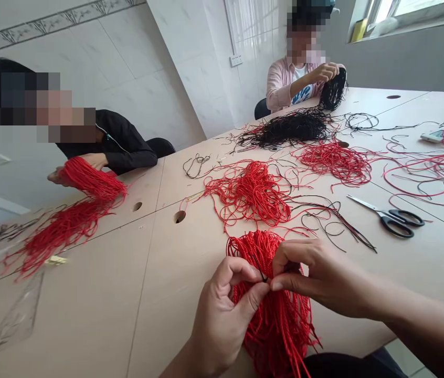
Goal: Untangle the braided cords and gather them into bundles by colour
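Head view: at left, held in a co-worker's hand [96,160], a red hank [94,181]. At near middle, pinching a black tie [265,279] between left hand [222,310] thumb and finger, across the red cord bundle [279,320] at the counter's [178,278] near side. Just right, pinching there too with right hand [312,268] fingertips. Apparently at the binding step; likely calling next for even tension. Farther right, scissors [390,216].

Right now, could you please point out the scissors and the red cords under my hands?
Scissors [384,214]: head view, near the pivot.
Red cords [279,325]: head view, on the lower strands.
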